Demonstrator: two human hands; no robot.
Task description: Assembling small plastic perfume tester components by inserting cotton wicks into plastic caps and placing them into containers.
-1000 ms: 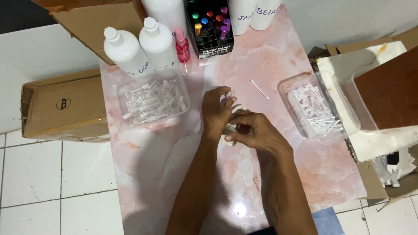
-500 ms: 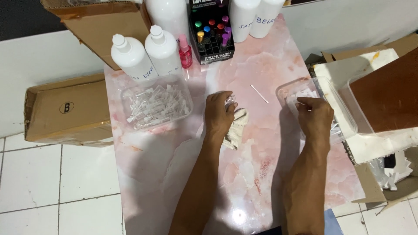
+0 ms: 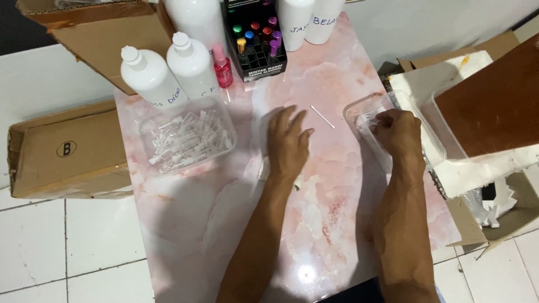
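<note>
My left hand (image 3: 287, 143) lies flat on the pink marble-look table (image 3: 331, 224) with its fingers spread. A few small white pieces (image 3: 264, 168) peek out from under its palm. My right hand (image 3: 397, 132) reaches into a clear plastic tray (image 3: 359, 112) at the table's right edge. Its fingers are curled down inside the tray, and what they hold is hidden. A thin white stick (image 3: 323, 116) lies on the table between the two hands.
A second clear tray (image 3: 188, 137) full of small white tubes sits at the left. Behind it stand two white bottles (image 3: 149, 76), a small pink bottle (image 3: 223, 67) and a black rack (image 3: 255, 39) of coloured-cap vials. Cardboard boxes (image 3: 67, 151) lie at the left, and a white foam box (image 3: 449, 84) at the right.
My right hand left the left hand and moved right into the clear tray. My left hand flattened out on the table over the white pieces.
</note>
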